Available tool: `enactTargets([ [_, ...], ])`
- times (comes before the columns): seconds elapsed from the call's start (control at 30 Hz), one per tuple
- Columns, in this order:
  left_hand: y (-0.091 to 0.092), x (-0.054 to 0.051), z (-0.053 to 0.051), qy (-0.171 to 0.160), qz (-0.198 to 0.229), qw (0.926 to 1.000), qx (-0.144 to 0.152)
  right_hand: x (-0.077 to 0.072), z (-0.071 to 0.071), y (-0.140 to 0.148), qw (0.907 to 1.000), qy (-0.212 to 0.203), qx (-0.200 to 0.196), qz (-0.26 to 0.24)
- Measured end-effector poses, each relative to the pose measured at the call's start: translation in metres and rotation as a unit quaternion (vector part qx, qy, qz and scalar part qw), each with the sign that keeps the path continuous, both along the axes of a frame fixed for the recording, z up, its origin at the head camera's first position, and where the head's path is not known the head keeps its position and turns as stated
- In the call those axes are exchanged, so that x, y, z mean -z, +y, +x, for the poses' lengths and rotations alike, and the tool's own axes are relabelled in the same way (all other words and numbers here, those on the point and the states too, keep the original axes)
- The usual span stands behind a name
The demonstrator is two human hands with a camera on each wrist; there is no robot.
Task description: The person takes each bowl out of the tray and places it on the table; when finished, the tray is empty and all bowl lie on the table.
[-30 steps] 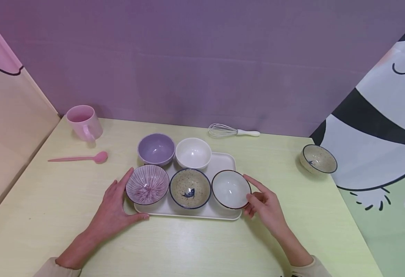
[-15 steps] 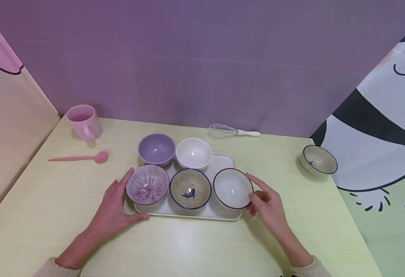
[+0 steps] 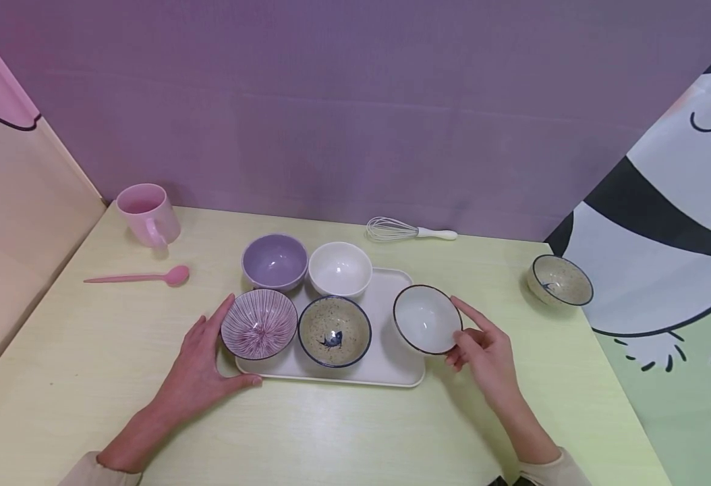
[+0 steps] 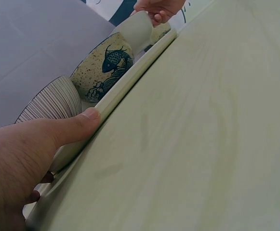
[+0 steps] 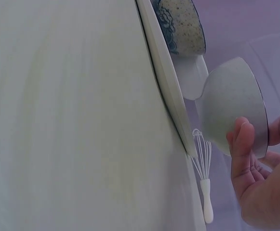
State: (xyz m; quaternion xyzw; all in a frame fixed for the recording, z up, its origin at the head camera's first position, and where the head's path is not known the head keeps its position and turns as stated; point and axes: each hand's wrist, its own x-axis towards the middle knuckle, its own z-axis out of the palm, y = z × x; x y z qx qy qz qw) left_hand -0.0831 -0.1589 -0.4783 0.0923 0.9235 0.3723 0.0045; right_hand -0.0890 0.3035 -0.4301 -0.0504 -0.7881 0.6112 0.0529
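With its thumb and fingers, my right hand (image 3: 488,358) grips a white bowl with a dark rim (image 3: 427,320) by its right side. In the right wrist view this bowl (image 5: 229,103) is raised and tilted, apart from the white tray (image 3: 392,370). My left hand (image 3: 200,368) holds the tray's near left corner, its thumb (image 4: 84,122) along the front rim. Beside its fingers sits a purple-striped bowl (image 3: 260,324). Also on the tray are a speckled bowl with a blue fish (image 3: 334,331), a purple bowl (image 3: 274,262) and a plain white bowl (image 3: 340,268).
A pink mug (image 3: 149,216) and a pink spoon (image 3: 149,277) are at the left of the table. Near the back wall lies a whisk (image 3: 409,230). Another speckled bowl (image 3: 559,280) stands at the far right edge.
My right hand has lifted the dark-rimmed white bowl off the tray and moved it right and slightly away from me, leaving a gap beside the speckled bowl. The left hand has stayed put.
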Motion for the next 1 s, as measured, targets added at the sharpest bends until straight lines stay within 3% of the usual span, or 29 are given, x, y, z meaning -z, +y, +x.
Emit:
enactTargets([
  [0.57, 0.0, 0.0, 0.001, 0.007, -0.004, 1.0, -0.001, 0.0, -0.018, 0.041, 0.9939, -0.02, 0.088, -0.064],
  [1.0, -0.001, 0.003, 0.0, 0.012, -0.001, 0.9999, 0.001, 0.009, -0.036, 0.073, 0.9746, -0.015, 0.19, -0.118],
])
